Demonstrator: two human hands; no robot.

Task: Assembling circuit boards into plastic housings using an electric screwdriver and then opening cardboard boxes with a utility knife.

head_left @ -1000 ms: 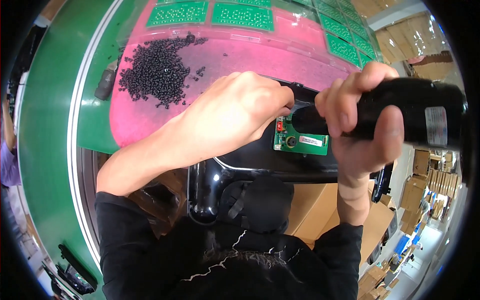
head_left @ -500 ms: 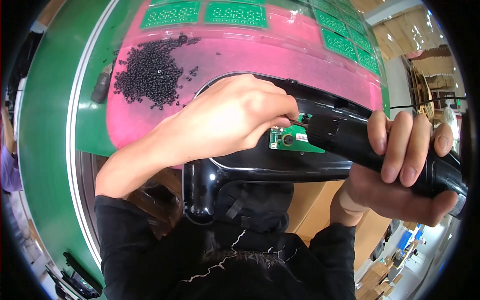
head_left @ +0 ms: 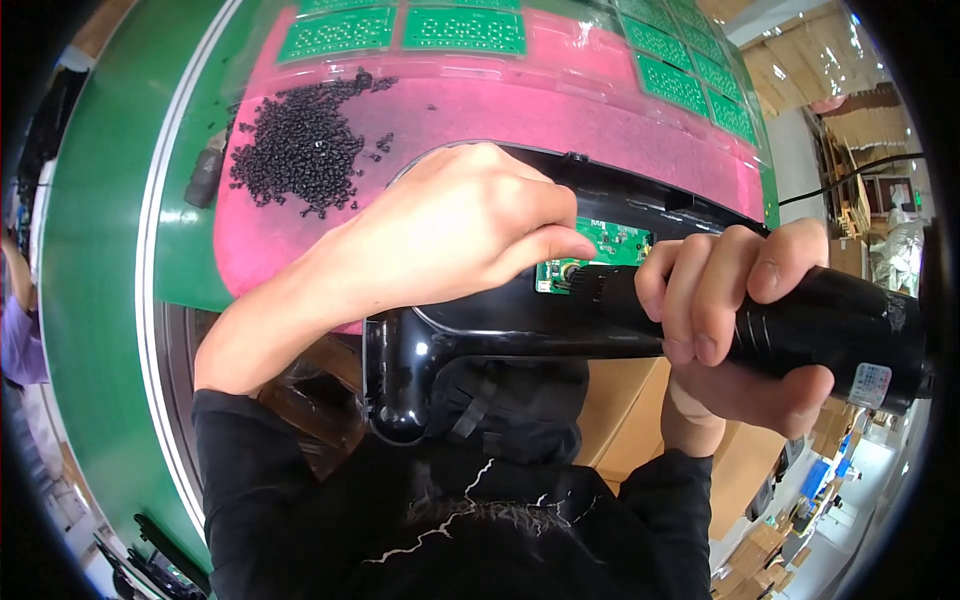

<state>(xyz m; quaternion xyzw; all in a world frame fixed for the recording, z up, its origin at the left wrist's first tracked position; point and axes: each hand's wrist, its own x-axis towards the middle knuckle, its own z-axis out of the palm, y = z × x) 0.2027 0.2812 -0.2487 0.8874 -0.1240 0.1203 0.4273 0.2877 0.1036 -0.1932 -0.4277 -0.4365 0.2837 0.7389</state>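
Note:
A glossy black plastic housing (head_left: 520, 335) lies at the near edge of the pink mat, with a green circuit board (head_left: 612, 240) inside it. My right hand (head_left: 730, 300) wraps round a thick black electric screwdriver (head_left: 840, 330), held nearly level. The ribbed nose of the screwdriver is over the near side of the board; its tip is hard to make out. Over the left part of the housing is my left hand (head_left: 480, 220), thumb and forefinger pinched beside the board. Whatever is between those fingertips is hidden.
A heap of small black screws (head_left: 300, 145) sits on the pink mat (head_left: 500, 105) at the left. Clear trays of green circuit boards (head_left: 465, 30) stand along the far side. A dark stubby object (head_left: 204, 178) lies on the green table (head_left: 110, 300). Cardboard (head_left: 625, 410) is below the housing.
My right hand has brought the electric screwdriver leftward and nearer to me, its nose now over the board's near side. My left hand has shifted slightly left, uncovering more of the board.

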